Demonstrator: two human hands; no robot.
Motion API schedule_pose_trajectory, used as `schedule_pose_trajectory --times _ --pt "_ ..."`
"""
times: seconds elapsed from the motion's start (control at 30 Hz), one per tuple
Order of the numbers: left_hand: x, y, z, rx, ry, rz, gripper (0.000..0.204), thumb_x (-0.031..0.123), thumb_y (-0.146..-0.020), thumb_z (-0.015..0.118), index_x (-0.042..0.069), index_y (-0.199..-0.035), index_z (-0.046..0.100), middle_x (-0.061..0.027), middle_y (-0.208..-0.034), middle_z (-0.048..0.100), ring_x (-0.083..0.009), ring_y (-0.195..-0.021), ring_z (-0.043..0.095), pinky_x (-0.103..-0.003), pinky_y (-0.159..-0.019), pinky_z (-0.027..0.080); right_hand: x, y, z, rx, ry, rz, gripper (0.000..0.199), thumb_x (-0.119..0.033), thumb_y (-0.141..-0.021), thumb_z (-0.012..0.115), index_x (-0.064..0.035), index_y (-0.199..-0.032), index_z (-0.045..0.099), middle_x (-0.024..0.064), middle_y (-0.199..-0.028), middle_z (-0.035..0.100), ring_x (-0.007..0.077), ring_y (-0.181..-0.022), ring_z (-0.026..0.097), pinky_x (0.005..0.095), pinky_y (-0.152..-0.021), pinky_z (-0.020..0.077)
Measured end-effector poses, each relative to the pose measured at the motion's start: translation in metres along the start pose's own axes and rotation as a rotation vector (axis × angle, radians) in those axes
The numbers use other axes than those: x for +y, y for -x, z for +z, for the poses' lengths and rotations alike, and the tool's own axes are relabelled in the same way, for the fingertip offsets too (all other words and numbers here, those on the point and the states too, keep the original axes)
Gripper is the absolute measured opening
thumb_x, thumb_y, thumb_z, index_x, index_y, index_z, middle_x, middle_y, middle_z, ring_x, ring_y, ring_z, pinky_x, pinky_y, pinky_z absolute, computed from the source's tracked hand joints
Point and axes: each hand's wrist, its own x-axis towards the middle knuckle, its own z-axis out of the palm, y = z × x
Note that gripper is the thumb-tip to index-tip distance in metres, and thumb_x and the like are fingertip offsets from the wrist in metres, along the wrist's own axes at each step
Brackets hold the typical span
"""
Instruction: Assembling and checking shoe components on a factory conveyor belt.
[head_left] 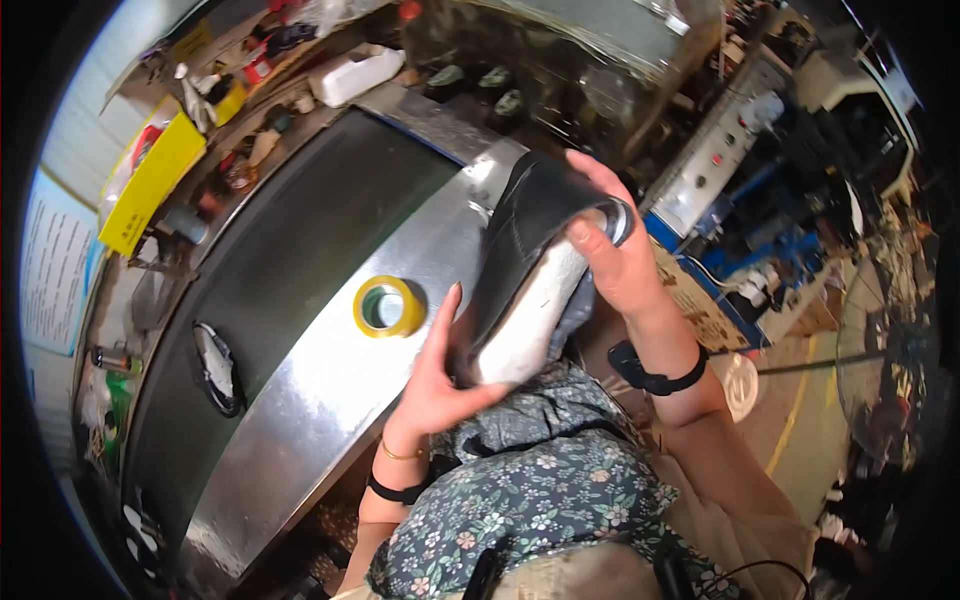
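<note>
Tilted over my lap is a black shoe upper point(525, 225) with a long white underside point(530, 315) turned toward me. My right hand point(625, 255) grips its upper end, the thumb pressed on the rim of the opening and the fingers behind. At the lower end my left hand point(435, 385) cups the shoe upper between thumb and fingers. That end is slightly blurred. A yellow roll of tape point(388, 306) lies on the metal ledge beside my left fingers.
A dark conveyor belt point(310, 220) runs along the left, carrying another black-and-white shoe piece point(216, 368). Behind it a cluttered shelf holds a yellow box point(150, 180) and a white container point(355, 75). Machines with a control panel point(715, 150) stand at right, near a fan point(890, 350).
</note>
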Motion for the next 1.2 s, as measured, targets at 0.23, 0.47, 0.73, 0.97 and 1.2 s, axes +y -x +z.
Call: schedule_pose_trajectory --times 0.23,0.47,0.73,0.97,1.2 --pt "-0.096 -0.058 0.030 0.019 -0.281 -0.012 0.092 0.016 -0.069 0.083 0.001 -0.147 0.036 -0.0257 -0.150 0.034 -0.0345 -0.142 0.032 -0.039 -0.115 0.027 0.082 0.088 -0.013 -0.192 0.444 0.429 0.041 -0.027 -0.094 0.063 -0.0001 -0.125 0.059 0.0193 -0.114 0.067 0.0277 -0.106 0.066 0.0360 -0.090 0.0497" --pt "-0.126 -0.070 0.030 0.037 -0.114 -0.201 0.076 0.004 -0.076 0.078 0.001 -0.142 0.042 -0.0103 -0.136 0.049 -0.0200 -0.120 0.051 -0.031 -0.101 0.042 0.092 0.103 -0.026 -0.105 0.421 0.508 0.045 -0.029 -0.096 0.059 -0.0027 -0.132 0.053 0.0243 -0.105 0.067 0.0336 -0.103 0.067 0.0393 -0.089 0.0496" --pt "-0.080 -0.108 0.033 -0.009 0.173 -0.451 0.053 0.010 -0.080 0.076 0.005 -0.128 0.055 -0.0053 -0.112 0.063 -0.0171 -0.106 0.059 -0.030 -0.095 0.046 0.097 0.153 -0.066 0.149 0.097 0.729 0.020 -0.016 -0.097 0.061 0.0027 -0.097 0.066 -0.0059 -0.081 0.060 0.0031 -0.076 0.050 0.0218 -0.070 0.0441" --pt "-0.095 -0.084 0.029 0.011 0.078 -0.417 0.055 0.011 -0.081 0.073 0.004 -0.131 0.051 -0.0037 -0.108 0.061 -0.0145 -0.103 0.057 -0.028 -0.093 0.044 0.121 0.152 -0.025 0.190 0.017 1.257 0.073 -0.059 -0.101 0.031 0.0032 -0.131 0.055 0.0200 -0.124 0.063 0.0319 -0.111 0.060 0.0349 -0.102 0.0423" --pt "-0.096 -0.101 0.046 0.020 0.013 -0.421 0.052 0.009 -0.082 0.071 -0.001 -0.128 0.049 -0.0056 -0.108 0.061 -0.0147 -0.099 0.057 -0.028 -0.090 0.045 0.093 0.120 -0.035 -0.313 1.218 0.428 0.039 -0.025 -0.097 0.045 0.0086 -0.093 0.063 0.0256 -0.085 0.067 0.0362 -0.069 0.067 0.0462 -0.060 0.0532"
